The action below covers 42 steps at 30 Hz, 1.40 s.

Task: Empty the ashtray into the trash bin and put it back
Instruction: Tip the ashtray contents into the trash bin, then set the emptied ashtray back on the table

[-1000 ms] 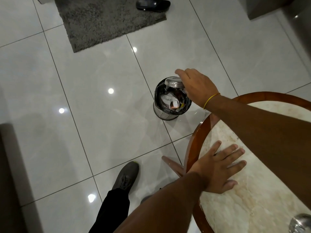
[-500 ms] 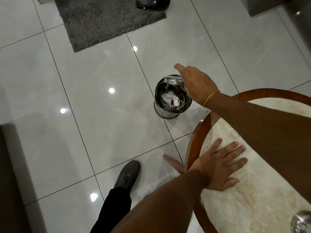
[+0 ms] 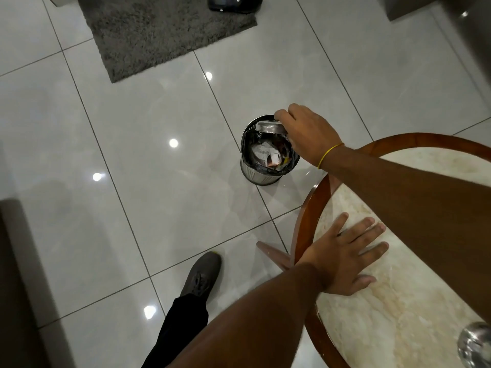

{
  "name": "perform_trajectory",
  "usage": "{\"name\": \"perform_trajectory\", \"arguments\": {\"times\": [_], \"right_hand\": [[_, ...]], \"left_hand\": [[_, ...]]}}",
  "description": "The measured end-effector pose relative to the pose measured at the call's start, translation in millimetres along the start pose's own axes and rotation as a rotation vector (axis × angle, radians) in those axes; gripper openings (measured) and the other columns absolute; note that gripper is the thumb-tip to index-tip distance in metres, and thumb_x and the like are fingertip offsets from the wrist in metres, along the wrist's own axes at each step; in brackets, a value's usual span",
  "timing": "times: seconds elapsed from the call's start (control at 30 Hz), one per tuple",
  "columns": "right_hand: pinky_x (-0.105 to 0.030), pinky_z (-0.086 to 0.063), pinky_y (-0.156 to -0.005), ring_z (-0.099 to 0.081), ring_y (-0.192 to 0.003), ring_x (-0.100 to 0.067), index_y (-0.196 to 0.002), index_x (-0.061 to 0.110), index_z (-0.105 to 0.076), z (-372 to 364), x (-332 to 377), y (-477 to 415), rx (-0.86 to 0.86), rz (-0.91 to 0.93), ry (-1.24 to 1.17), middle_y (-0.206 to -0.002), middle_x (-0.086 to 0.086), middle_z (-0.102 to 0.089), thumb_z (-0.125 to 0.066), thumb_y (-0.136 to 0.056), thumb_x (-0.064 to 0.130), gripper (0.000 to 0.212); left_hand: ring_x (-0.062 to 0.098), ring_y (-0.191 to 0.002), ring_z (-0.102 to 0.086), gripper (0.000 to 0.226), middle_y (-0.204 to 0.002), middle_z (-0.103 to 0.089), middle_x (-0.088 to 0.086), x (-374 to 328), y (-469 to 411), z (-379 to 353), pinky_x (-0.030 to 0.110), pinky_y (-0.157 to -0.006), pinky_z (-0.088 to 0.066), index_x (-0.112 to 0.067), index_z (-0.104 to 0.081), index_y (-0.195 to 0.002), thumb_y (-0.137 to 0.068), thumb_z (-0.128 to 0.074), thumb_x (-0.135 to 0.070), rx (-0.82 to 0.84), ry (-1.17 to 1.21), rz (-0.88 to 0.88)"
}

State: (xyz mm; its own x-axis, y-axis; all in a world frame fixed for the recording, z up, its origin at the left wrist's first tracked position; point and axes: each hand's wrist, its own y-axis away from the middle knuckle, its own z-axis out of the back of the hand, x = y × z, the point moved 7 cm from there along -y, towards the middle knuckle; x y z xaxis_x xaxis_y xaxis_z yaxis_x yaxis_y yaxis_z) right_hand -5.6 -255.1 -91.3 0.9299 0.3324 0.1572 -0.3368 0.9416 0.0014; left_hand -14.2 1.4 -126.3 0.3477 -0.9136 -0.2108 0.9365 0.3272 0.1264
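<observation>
A small metal trash bin [image 3: 255,174] with a dark liner stands on the floor tiles, filled with crumpled paper. My right hand [image 3: 309,138] reaches out over the bin's far rim and grips a shiny metal ashtray [image 3: 268,128], tipped on its side above the opening. My left hand [image 3: 345,258] lies flat, fingers spread, on the round marble-topped table [image 3: 398,314] near its wooden edge.
A grey rug [image 3: 159,33] lies at the top, with a dark shoe [image 3: 233,2] at its far edge. My own shoe [image 3: 203,274] is on the tiles at bottom centre. A shiny metal object [image 3: 475,343] sits at the table's lower right.
My right hand has kept the ashtray tipped over the bin, shifting only slightly. My left hand has stayed flat on the table.
</observation>
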Motion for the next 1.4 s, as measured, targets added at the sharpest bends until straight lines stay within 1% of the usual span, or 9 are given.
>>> {"name": "perform_trajectory", "arguments": {"times": [0.27,0.4,0.57,0.7,0.8,0.93,1.03,1.2,1.4], "right_hand": [[-0.038,-0.049,-0.066,-0.054,-0.075,-0.027,-0.119,0.01,-0.053,10,-42,23,-0.137,-0.423,-0.364,-0.094,-0.012,-0.057,-0.062,-0.085,0.0,0.037],[-0.04,-0.063,-0.061,-0.067,-0.073,-0.028,-0.118,0.011,-0.055,4,-74,43,-0.125,-0.797,-0.748,-0.078,-0.008,-0.059,-0.065,-0.08,-0.005,0.042],[-0.038,-0.066,-0.064,-0.075,-0.076,-0.029,-0.1,0.018,-0.057,3,-93,80,-0.133,-1.129,-1.206,-0.103,-0.018,-0.066,-0.073,-0.077,-0.009,0.039],[-0.031,-0.065,-0.065,-0.074,-0.084,-0.032,-0.108,0.006,-0.06,26,-104,130,-0.27,-1.228,-1.463,-0.109,-0.022,-0.065,-0.074,-0.086,-0.008,0.03],[-0.028,-0.064,-0.061,-0.074,-0.072,-0.027,-0.113,0.0,-0.062,43,-112,183,-0.388,-1.289,-1.539,-0.106,-0.021,-0.067,-0.07,-0.091,-0.006,0.024],[-0.038,-0.065,-0.074,-0.07,-0.077,-0.027,-0.11,-0.001,-0.061,62,-114,273,-0.552,-1.413,-1.624,-0.1,-0.021,-0.066,-0.062,-0.092,-0.014,0.022],[-0.033,-0.065,-0.071,-0.07,-0.08,-0.027,-0.105,-0.001,-0.065,69,-107,333,-0.638,-1.462,-1.629,-0.098,-0.02,-0.068,-0.057,-0.093,-0.016,0.021],[-0.025,-0.063,-0.058,-0.069,-0.081,-0.026,-0.113,-0.003,-0.068,61,-84,422,-0.798,-1.641,-1.538,-0.094,-0.017,-0.069,-0.054,-0.093,-0.016,0.028],[-0.024,-0.062,-0.058,-0.07,-0.086,-0.032,-0.088,0.001,-0.072,28,-21,504,-0.942,-1.844,-1.523,-0.095,-0.023,-0.07,-0.055,-0.092,-0.015,0.023]], "left_hand": [[0.033,-0.168,-0.014,0.078,-0.181,-0.021,0.012,-2,-1,-2,0.061,-0.134,-0.002,-0.023,-0.032,-0.171,-0.107,-0.041,-0.067,-0.023,0.081,0.004],[0.033,-0.169,-0.007,0.078,-0.182,-0.016,0.013,-3,-2,-2,0.062,-0.133,0.003,-0.021,-0.03,-0.171,-0.107,-0.044,-0.064,-0.011,0.131,-0.011],[0.032,-0.17,0.011,0.079,-0.184,0.004,0.011,-6,-5,-9,0.062,-0.134,0.007,-0.021,-0.018,-0.174,-0.11,-0.037,-0.063,0.03,0.165,-0.03],[0.032,-0.169,0.015,0.079,-0.184,0.009,0.011,-6,-6,-7,0.061,-0.132,0.01,-0.022,-0.012,-0.175,-0.111,-0.03,-0.064,0.062,0.13,-0.046],[0.03,-0.17,0.013,0.079,-0.183,0.007,0.011,-6,-5,-3,0.064,-0.133,0.006,-0.022,-0.01,-0.176,-0.111,-0.027,-0.065,0.059,0.13,-0.041],[0.03,-0.171,0.0,0.077,-0.184,-0.004,0.008,-9,-6,-5,0.068,-0.132,-0.013,-0.026,-0.023,-0.174,-0.11,-0.03,-0.068,-0.006,0.111,-0.021],[0.032,-0.17,-0.006,0.077,-0.184,-0.009,0.008,-8,-5,-7,0.071,-0.129,-0.022,-0.026,-0.026,-0.173,-0.11,-0.026,-0.069,-0.006,0.085,-0.015],[0.033,-0.17,-0.011,0.077,-0.184,-0.012,0.008,-9,-6,-3,0.069,-0.131,-0.018,-0.025,-0.03,-0.173,-0.11,-0.025,-0.069,-0.019,0.06,-0.005],[0.031,-0.171,-0.007,0.079,-0.184,-0.008,0.007,-22,-2,-6,0.068,-0.133,-0.013,-0.025,-0.024,-0.174,-0.108,-0.031,-0.068,-0.023,0.065,-0.06]]}}
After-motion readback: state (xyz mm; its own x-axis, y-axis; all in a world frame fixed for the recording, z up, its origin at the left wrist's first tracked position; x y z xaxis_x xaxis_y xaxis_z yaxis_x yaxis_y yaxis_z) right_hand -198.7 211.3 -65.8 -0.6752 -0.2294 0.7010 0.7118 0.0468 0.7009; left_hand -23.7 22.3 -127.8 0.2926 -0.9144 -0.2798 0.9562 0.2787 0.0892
